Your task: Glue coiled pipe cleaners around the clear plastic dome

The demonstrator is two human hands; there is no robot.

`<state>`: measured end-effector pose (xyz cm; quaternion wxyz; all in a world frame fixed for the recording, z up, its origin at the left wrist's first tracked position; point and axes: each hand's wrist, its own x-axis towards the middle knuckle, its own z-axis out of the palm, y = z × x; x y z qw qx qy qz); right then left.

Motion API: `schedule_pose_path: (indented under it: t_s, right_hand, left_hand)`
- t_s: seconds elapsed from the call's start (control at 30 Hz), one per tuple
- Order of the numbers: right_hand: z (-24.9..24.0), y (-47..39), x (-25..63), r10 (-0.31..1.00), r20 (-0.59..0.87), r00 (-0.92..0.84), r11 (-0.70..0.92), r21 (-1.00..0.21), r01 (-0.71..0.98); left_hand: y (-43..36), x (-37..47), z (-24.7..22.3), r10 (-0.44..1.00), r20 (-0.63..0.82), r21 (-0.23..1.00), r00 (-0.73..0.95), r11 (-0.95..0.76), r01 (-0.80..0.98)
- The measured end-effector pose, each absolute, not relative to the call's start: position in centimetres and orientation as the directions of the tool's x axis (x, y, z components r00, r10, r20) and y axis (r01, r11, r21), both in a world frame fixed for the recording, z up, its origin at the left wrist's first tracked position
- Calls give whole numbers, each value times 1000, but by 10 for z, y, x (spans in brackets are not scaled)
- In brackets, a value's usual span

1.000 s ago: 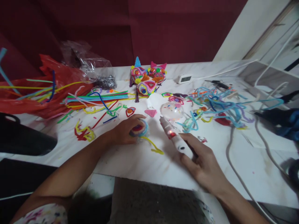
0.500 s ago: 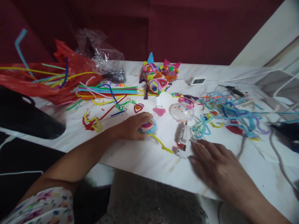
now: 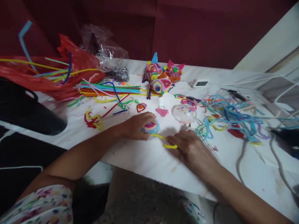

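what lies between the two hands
In the head view, a yellow strip runs from the round piece held by the left hand to the right hand.

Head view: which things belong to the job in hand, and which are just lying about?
In use, apparently: coiled piece in left hand; yellow strip at right hand.
Likely just lying about: black container, red bag, white digital display.

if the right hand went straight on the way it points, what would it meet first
Past the fuzzy yellow strand it touches, the right hand would probably first meet the round blue-and-pink coiled piece held by the left hand, though depth is hard to judge.
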<state>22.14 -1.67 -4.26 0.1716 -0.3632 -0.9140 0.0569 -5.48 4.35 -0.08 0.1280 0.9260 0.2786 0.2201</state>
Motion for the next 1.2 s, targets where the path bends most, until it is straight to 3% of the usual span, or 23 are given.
schedule_pose_path:
  t_s: [0.3,0.8,1.2]
  right_hand:
    - [-21,30,207,839,157,-521,520,-514,682]
    - [-10,65,178,869,101,-484,427,-648,631]
    - [-1,76,173,862,62,-502,345,-798,494]
  left_hand:
    - [45,-56,0,575,326,366,750,-808,461]
    - [47,-60,-3,606,278,405,745,-778,481]
    - [49,-60,-4,599,293,399,746,-785,473]
